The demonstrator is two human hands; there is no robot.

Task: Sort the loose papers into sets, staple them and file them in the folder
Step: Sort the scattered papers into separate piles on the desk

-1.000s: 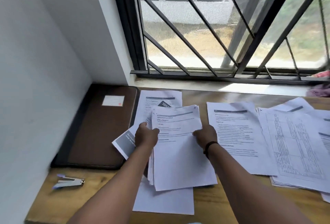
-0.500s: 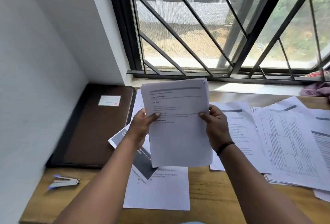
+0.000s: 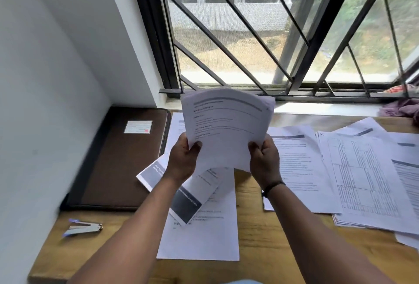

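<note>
Both hands hold a stack of printed papers (image 3: 226, 125) upright above the wooden desk (image 3: 260, 238). My left hand (image 3: 182, 159) grips its lower left edge with the thumb on the front. On the lower right edge, my right hand (image 3: 264, 156) does the same. The stack bows forward at the top. Beneath it, loose sheets (image 3: 199, 227) lie on the desk, one with a dark banner. A closed brown folder (image 3: 120, 161) with a white label lies at the left against the wall. In front of the folder sits a small stapler (image 3: 84, 228).
More printed sheets (image 3: 362, 177), some with tables, spread in overlapping piles across the right side of the desk. A white wall bounds the left. A barred window (image 3: 272, 34) stands behind the desk, with a bundle of cloth (image 3: 403, 107) on its sill at far right.
Both hands have lifted the paper stack off the desk and raised it upright toward the window; its top now curls forward. The sheets underneath are uncovered.
</note>
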